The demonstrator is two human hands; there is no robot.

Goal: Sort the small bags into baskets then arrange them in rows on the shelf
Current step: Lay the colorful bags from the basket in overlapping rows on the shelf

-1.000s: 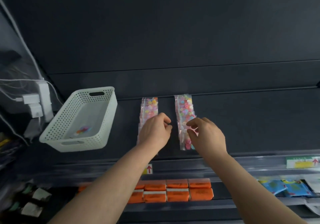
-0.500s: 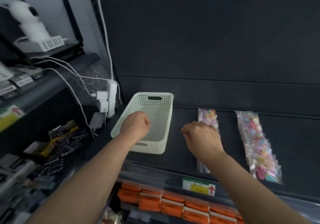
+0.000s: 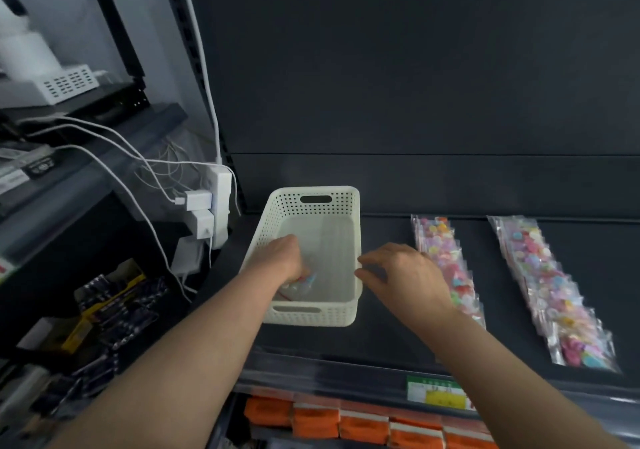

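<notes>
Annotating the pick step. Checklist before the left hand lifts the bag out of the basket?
1. Left hand on the small bag inside the basket: ok.
2. Grip closed on the small bag: cannot tell, blurred.
3. Basket flat on the shelf: ok.
4. Right hand steadying the basket: cannot tell; fingertips at its right rim, contact unclear.
5. Left row and right row lie apart, gap between: ok.
</notes>
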